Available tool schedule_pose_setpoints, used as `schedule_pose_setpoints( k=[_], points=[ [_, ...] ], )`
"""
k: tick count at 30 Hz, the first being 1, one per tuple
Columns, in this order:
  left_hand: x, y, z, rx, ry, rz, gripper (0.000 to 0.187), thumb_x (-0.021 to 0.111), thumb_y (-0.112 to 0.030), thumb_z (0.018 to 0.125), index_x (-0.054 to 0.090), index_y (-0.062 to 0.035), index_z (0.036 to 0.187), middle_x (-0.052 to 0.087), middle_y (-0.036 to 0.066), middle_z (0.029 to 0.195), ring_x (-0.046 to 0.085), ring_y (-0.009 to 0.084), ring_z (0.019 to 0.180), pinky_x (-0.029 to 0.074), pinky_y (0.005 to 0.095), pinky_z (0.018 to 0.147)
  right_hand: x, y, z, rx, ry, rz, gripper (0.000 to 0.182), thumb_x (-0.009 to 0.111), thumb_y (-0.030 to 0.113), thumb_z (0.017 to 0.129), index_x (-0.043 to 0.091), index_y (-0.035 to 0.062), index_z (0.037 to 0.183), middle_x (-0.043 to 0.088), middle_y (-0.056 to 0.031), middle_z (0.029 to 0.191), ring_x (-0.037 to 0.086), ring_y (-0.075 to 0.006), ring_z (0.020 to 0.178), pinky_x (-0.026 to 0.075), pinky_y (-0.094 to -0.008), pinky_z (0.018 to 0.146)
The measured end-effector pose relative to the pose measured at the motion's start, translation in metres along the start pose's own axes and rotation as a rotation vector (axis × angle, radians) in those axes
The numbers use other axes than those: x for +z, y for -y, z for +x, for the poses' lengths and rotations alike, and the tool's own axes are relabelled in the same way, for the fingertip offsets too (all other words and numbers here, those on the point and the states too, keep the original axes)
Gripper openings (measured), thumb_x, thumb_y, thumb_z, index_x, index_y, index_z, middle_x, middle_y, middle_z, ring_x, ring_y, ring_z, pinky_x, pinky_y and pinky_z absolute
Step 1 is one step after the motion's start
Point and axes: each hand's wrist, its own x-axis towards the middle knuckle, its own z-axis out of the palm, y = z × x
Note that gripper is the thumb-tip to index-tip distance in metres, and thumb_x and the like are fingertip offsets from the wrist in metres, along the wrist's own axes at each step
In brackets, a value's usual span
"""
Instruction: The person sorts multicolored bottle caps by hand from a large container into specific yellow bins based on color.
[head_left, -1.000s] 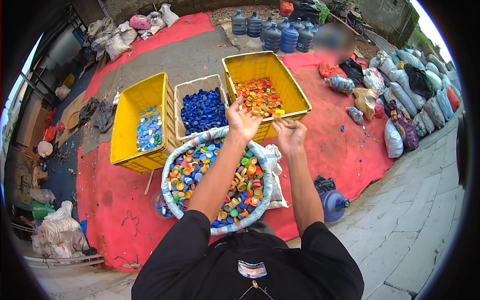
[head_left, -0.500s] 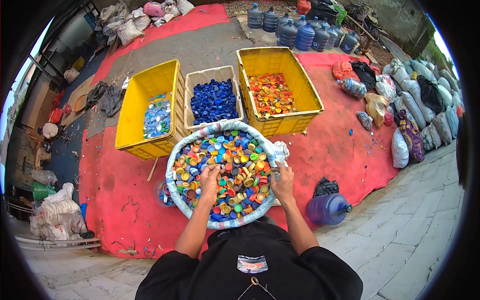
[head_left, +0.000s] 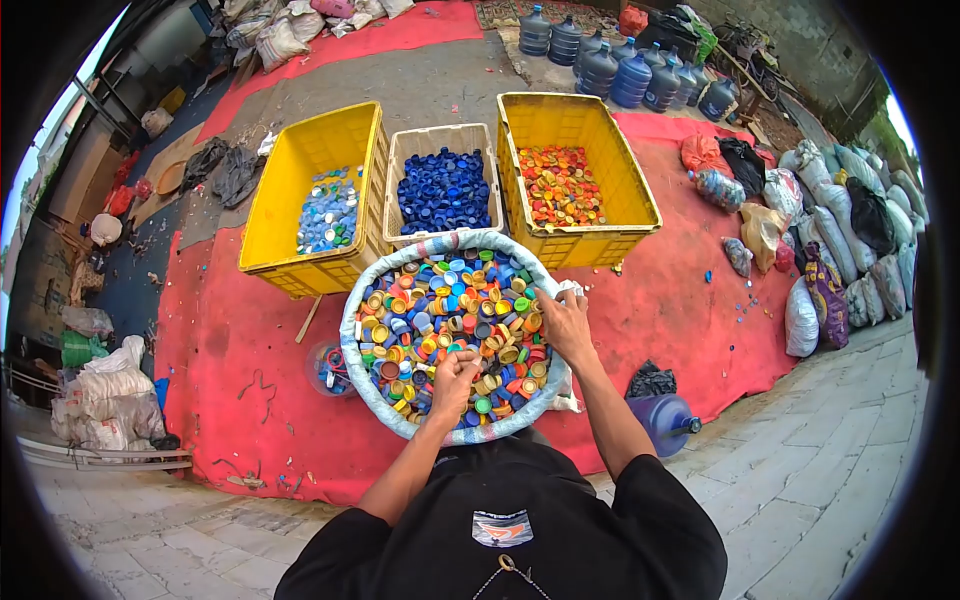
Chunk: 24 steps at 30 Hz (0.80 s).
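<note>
A large round tub (head_left: 352, 345), its rim wrapped in pale blue striped cloth, is full of mixed-colour bottle caps (head_left: 440, 320). My left hand (head_left: 457, 383) is over the near middle of the caps, thumb and fingers pinched together; whatever lies between them is too small to make out. At the right side of the tub, just inside the rim, my right hand (head_left: 566, 325) has its fingers curled down against the caps. Its fingertips are partly hidden, and I cannot name anything in them.
Beyond the tub stand a yellow crate (head_left: 270, 235) with light blue and clear caps, a white crate (head_left: 398, 165) with dark blue caps, and a yellow crate (head_left: 625, 205) with orange and red caps. A big water bottle (head_left: 662, 420) lies at right. Filled sacks (head_left: 840, 215) are piled farther right.
My left hand has moved right and toward me over the caps. My right hand has shifted from the rim to the caps just inside it. The view has tilted slightly.
</note>
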Motion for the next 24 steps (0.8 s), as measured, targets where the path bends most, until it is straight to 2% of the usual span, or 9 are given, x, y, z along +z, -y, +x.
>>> schedule_pose_setpoints(
  k=[5,8,12,13,16,17,20,21,24],
  points=[
    [0.008,0.000,0.005,0.033,0.045,0.070,0.024,0.064,-0.016,0.090,0.058,0.0010,0.106,0.064,0.006,0.090,0.059,0.0099,0.082,0.045,0.0254,0.075,0.004,-0.004,-0.004,-0.025,-0.122,0.066,0.042,0.064,0.004,0.078,0.060,0.0078,0.119,0.069,-0.0046,0.093,0.056,-0.0239,0.103,0.037,-0.0420,0.087],
    [0.017,0.003,0.018,0.108,0.070,0.120,0.025,0.065,-0.017,0.090,0.058,0.0007,0.106,0.064,0.005,0.089,0.058,0.0094,0.079,0.046,0.0254,0.073,-0.009,0.004,-0.011,0.107,-0.247,0.266,0.042,0.067,0.001,0.077,0.060,0.0063,0.118,0.069,-0.0068,0.092,0.056,-0.0250,0.111,0.037,-0.0410,0.091],
    [0.034,-0.003,0.038,0.171,0.115,0.218,0.023,0.066,-0.015,0.089,0.058,-0.0001,0.105,0.062,0.003,0.086,0.056,0.0081,0.077,0.045,0.0244,0.068,-0.032,0.013,-0.032,0.313,-0.336,0.483,0.043,0.067,-0.002,0.076,0.058,0.0029,0.118,0.069,-0.0119,0.095,0.064,-0.0278,0.098,0.045,-0.0389,0.086],
    [0.041,-0.007,0.041,0.215,0.109,0.234,0.024,0.067,-0.013,0.088,0.058,0.0007,0.105,0.062,0.003,0.085,0.056,0.0079,0.075,0.045,0.0235,0.066,-0.033,0.012,-0.041,0.364,-0.336,0.473,0.043,0.070,-0.001,0.076,0.058,0.0027,0.118,0.069,-0.0117,0.093,0.067,-0.0264,0.091,0.049,-0.0376,0.080],
    [0.054,-0.004,0.059,0.323,0.096,0.396,0.032,0.069,-0.018,0.085,0.060,0.0028,0.107,0.066,0.006,0.085,0.059,0.0099,0.071,0.048,0.0265,0.064,-0.036,0.011,-0.064,0.465,-0.416,0.611,0.047,0.073,0.000,0.074,0.057,0.0024,0.118,0.069,-0.0112,0.091,0.068,-0.0248,0.092,0.052,-0.0367,0.079],
    [0.058,-0.003,0.064,0.270,0.097,0.437,0.033,0.070,-0.019,0.083,0.060,0.0024,0.106,0.068,0.009,0.087,0.063,0.0170,0.076,0.049,0.0318,0.069,-0.038,0.013,-0.071,0.513,-0.432,0.703,0.052,0.073,0.000,0.074,0.053,0.0018,0.122,0.068,-0.0125,0.094,0.068,-0.0242,0.093,0.053,-0.0361,0.079],
    [0.072,-0.010,0.068,0.403,0.033,0.670,0.033,0.069,-0.020,0.082,0.059,0.0011,0.105,0.069,0.011,0.089,0.065,0.0261,0.084,0.049,0.0384,0.077,-0.047,0.023,-0.092,0.654,-0.485,0.982,0.066,0.074,0.000,0.075,0.044,-0.0001,0.133,0.065,-0.0162,0.102,0.067,-0.0225,0.094,0.054,-0.0341,0.079],
    [0.076,-0.012,0.069,0.405,0.036,0.706,0.035,0.069,-0.020,0.082,0.056,0.0007,0.107,0.069,0.012,0.089,0.064,0.0324,0.090,0.047,0.0429,0.082,-0.054,0.029,-0.097,0.681,-0.487,1.056,0.069,0.071,0.005,0.078,0.037,-0.0006,0.138,0.058,-0.0188,0.111,0.064,-0.0223,0.096,0.055,-0.0338,0.081],
    [0.086,-0.011,0.073,0.485,0.015,0.806,0.039,0.069,-0.020,0.081,0.054,0.0016,0.111,0.069,0.013,0.088,0.063,0.0326,0.089,0.047,0.0439,0.079,-0.053,0.035,-0.122,0.797,-0.596,1.466,0.067,0.068,0.008,0.079,0.037,-0.0003,0.137,0.055,-0.0189,0.115,0.063,-0.0210,0.094,0.054,-0.0336,0.082]
  ],
)
